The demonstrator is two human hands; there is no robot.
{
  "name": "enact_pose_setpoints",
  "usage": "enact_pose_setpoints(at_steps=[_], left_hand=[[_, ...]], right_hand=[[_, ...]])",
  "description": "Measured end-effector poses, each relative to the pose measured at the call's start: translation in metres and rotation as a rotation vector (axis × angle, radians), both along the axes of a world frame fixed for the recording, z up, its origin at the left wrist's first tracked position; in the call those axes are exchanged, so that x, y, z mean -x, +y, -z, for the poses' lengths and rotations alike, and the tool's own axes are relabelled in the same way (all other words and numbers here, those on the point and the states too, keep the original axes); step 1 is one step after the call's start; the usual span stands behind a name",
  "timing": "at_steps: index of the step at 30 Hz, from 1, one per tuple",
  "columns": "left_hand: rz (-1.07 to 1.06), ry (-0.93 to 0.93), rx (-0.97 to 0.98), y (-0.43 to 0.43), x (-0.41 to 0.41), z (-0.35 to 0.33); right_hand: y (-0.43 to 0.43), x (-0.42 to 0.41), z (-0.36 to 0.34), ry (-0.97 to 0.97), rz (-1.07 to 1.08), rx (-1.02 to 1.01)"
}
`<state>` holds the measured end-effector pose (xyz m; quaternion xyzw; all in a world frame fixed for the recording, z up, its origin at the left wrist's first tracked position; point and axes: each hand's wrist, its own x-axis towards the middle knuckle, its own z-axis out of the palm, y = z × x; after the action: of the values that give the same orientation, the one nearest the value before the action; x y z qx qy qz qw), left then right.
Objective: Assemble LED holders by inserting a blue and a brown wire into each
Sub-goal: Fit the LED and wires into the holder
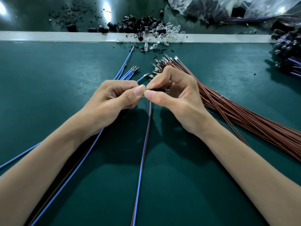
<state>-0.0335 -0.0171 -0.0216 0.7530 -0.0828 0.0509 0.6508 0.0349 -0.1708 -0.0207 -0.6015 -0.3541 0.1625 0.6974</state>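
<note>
My right hand (172, 97) pinches a small black LED holder (160, 90) between thumb and forefinger above the green mat. My left hand (114, 98) meets it fingertip to fingertip, pinching the blue wire (141, 160) where it enters the holder. A brown wire (146, 128) runs beside that blue one, and both trail down toward me. The wire ends inside the holder are hidden by my fingers. Loose blue wires (125, 72) with metal terminals fan out behind my left hand. A thick bundle of brown wires (244, 118) lies to the right.
A pile of black holders and clear LEDs (151, 30) sits by the white strip (65, 36) at the back. Finished assemblies (288, 54) are heaped at the right edge. A plastic bag of parts (228, 7) lies at top right. Black debris dots the far mat.
</note>
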Motion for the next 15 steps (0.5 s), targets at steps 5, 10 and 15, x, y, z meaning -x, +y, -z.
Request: enact_pose_setpoints(at_steps=[5, 10, 15], left_hand=[[-0.018, -0.005, -0.052, 0.0009, 0.0013, 0.0], [-0.05, -0.016, -0.106, 0.001, 0.0007, -0.0002], [-0.069, -0.011, -0.081, 0.0029, -0.0001, 0.0022]], right_hand=[[-0.0009, -0.0003, 0.0012, -0.011, 0.008, 0.007], [-0.0017, -0.0021, 0.0023, 0.035, -0.001, -0.01], [-0.0024, -0.0027, 0.0032, 0.077, -0.002, -0.006]])
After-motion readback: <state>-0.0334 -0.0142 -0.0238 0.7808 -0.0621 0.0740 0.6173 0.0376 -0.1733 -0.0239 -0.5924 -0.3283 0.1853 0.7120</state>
